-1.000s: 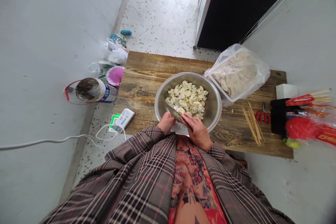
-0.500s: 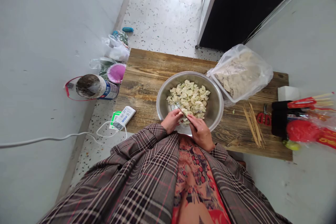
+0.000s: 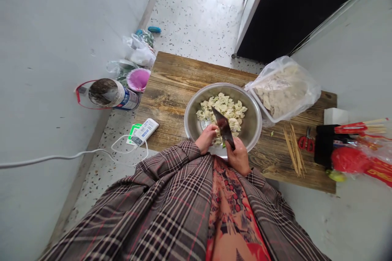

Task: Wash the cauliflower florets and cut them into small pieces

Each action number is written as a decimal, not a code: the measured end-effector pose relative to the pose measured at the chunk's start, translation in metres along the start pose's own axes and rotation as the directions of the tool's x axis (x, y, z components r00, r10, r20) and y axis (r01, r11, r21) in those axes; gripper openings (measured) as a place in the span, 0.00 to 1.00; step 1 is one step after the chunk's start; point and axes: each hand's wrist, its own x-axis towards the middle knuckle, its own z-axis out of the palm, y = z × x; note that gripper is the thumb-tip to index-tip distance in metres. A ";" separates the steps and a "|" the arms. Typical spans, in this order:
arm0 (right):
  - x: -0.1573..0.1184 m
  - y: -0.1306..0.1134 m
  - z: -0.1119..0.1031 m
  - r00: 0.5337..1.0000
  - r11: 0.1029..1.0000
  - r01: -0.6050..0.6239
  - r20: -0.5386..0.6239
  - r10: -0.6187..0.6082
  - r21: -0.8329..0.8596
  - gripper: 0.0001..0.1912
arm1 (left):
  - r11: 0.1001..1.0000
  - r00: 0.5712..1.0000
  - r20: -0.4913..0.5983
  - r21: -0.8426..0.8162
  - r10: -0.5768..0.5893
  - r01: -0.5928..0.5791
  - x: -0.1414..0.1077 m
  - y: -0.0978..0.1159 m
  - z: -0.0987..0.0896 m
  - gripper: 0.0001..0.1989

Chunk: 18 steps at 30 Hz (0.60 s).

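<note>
A wide metal bowl [image 3: 190, 120] holds many small pieces of cauliflower [image 3: 225, 106]. Over its near edge, my right hand [image 3: 239, 157] is closed round the handle end of a dark, broad-bladed knife [image 3: 224, 127], whose blade slants up and to the left above the pieces. Just left of the blade, my left hand [image 3: 207, 139] has its fingers pinched together at a small pale cauliflower piece, partly hidden by the fingers and the blade.
The bowl stands on a wooden table [image 3: 165, 89]. To its right are a bagged tray [image 3: 283, 87], wooden skewers [image 3: 294, 151], red-handled scissors [image 3: 306, 143] and a black holder [image 3: 323, 144]. A white device [image 3: 149, 129] with a cable lies left; a bucket [image 3: 127, 100] stands beyond.
The knife has turned so that its broad face shows, where only a thin edge showed before. My right hand has rotated with it. The whole view has shifted slightly.
</note>
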 end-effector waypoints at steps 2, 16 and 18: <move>0.003 0.008 -0.003 0.992 0.994 -0.109 -0.060 0.110 0.008 0.17 | 1.000 1.000 -0.009 0.018 -0.013 0.013 -0.002 -0.001 -0.001 0.16; 0.011 0.057 -0.042 0.737 0.742 -0.587 -0.165 0.655 0.324 0.25 | 0.449 0.863 0.129 0.811 0.488 -0.375 0.068 0.029 -0.067 0.22; 0.006 0.067 -0.045 0.678 0.690 -0.604 -0.198 0.708 0.398 0.25 | 0.332 0.860 0.167 0.874 0.483 -0.356 0.088 0.036 -0.066 0.23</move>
